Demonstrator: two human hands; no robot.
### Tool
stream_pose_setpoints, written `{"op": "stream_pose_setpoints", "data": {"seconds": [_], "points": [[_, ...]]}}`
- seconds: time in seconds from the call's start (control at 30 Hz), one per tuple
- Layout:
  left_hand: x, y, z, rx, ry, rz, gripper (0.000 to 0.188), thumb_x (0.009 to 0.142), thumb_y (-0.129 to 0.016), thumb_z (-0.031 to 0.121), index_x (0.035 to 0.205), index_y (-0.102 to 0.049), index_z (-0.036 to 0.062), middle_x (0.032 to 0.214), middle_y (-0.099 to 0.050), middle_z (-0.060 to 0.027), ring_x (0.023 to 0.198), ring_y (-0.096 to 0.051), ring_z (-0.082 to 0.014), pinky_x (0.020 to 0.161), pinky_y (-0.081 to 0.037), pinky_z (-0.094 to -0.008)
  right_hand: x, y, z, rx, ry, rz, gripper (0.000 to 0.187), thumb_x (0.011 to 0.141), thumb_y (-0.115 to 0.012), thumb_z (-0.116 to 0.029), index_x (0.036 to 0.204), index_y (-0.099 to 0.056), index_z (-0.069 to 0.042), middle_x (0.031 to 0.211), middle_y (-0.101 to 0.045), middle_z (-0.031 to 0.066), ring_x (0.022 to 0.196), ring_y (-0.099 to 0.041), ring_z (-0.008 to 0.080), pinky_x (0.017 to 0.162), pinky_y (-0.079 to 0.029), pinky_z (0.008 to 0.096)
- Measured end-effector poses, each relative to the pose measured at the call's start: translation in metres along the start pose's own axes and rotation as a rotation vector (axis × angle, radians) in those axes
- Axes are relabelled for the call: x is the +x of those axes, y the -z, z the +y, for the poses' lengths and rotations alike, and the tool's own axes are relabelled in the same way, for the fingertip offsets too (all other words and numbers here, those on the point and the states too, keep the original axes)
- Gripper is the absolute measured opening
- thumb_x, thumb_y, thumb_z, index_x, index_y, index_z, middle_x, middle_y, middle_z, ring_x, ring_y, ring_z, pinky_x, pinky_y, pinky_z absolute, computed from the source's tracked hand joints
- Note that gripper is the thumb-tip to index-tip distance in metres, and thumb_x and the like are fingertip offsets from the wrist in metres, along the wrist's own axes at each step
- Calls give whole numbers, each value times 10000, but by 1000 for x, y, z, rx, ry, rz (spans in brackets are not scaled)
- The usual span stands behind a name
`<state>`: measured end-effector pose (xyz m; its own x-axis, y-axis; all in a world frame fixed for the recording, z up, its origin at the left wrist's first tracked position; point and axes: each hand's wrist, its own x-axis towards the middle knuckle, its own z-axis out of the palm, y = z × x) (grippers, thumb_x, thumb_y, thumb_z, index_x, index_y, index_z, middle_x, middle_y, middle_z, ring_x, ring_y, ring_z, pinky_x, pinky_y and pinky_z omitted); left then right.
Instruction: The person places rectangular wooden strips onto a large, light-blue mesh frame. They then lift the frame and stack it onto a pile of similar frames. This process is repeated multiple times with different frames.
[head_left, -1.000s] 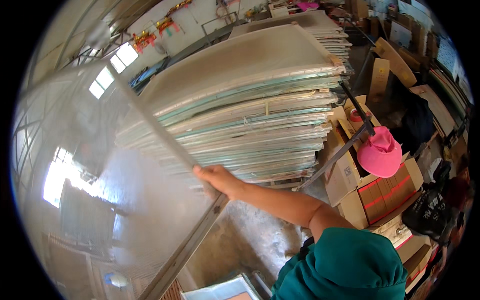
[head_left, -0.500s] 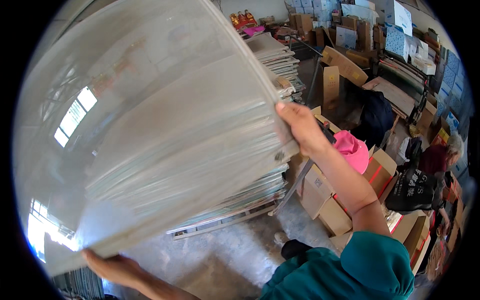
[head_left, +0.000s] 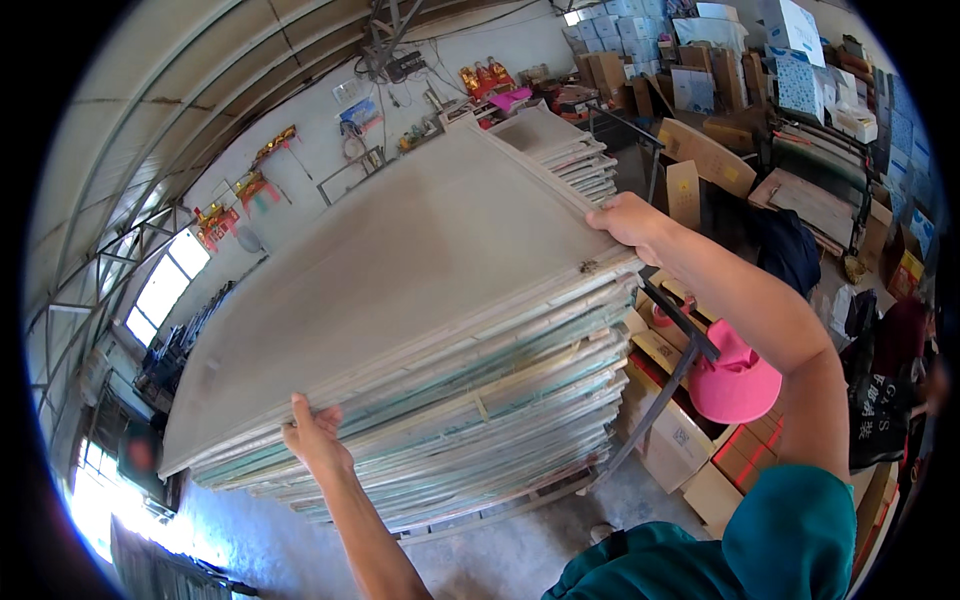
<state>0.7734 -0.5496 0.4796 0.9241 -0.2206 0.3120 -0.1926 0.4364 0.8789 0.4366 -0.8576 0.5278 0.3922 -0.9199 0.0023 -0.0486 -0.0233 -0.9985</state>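
Note:
A large, flat framed panel (head_left: pixel 400 260) with a greyish, see-through sheet lies on top of a tall stack of similar framed panels (head_left: pixel 470 420). My right hand (head_left: pixel 632 222) grips its right edge near the front corner, thumb on top. At the front edge, toward the left, my left hand (head_left: pixel 318 432) touches the rim with fingers apart and not wrapped round it. Part of my right fingers is hidden under the frame. Pale and greenish frame edges show in layers below.
Right of the stack stand a dark metal bar (head_left: pixel 680 320), a pink cap (head_left: pixel 735 375) and open cardboard boxes (head_left: pixel 660 445). Behind is a second panel stack (head_left: pixel 560 140). A partly visible person in dark red (head_left: pixel 905 335) is at the far right. Concrete floor (head_left: pixel 450 560) lies in front.
The panel has come down from a raised, tilted position in front of me onto the stack. Both hands moved with it; my left hand's fingers have loosened from its edge.

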Motion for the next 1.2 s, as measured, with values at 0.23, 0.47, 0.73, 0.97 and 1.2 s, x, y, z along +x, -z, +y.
{"op": "stream_pose_setpoints", "data": {"seconds": [0.23, 0.47, 0.73, 0.97, 1.2], "points": [[8, -4, -18, 45, 102, 1, 477, 859, -626, 293, 1001, -361, -77, 822, -523, -137, 579, -576, -191, 511, -504, -293, 8, -8, -7, -110, -118, -6, 207, 860, -567, -160, 907, -605, 39, 823, -618, 140, 725, -626, 226, 640, -511, 356], [15, -12, -21, 93, 158, -49, 526, 870, -607, 314, 1025, -362, -125, 798, -558, -165, 597, -615, -218, 489, -519, -287, 9, -5, -7, -92, -108, -19, 199, 862, -559, -160, 902, -603, 29, 807, -618, 129, 688, -627, 227, 596, -527, 376], [-15, 23, 10, 303, 189, -158, 659, 889, -573, 308, 1324, -295, -101, 673, -605, -116, 539, -615, -175, 473, -506, -269, 47, 66, -15, -1512, 727, 280, 228, 821, -575, -237, 755, -594, -19, 800, -613, 170, 693, -618, 329, 626, -496, 428], [-109, 163, 89, 385, 190, -112, 535, 893, -568, 254, 1279, -413, -83, 738, -604, -81, 647, -603, -138, 605, -495, -264, -69, -79, -63, -940, 1342, 297, 270, 915, -502, -107, 1166, -540, -16, 1098, -548, 125, 970, -570, 265, 819, -441, 313], [-321, 354, 76, 566, 373, 252, 374, 852, -517, 187, 1137, -548, -53, 703, -632, -96, 612, -619, -155, 616, -499, -290, -232, -277, 66, -733, 1552, -446, 259, 883, -500, -71, 1122, -558, 10, 1139, -543, 168, 1043, -544, 321, 897, -425, 374]]}}
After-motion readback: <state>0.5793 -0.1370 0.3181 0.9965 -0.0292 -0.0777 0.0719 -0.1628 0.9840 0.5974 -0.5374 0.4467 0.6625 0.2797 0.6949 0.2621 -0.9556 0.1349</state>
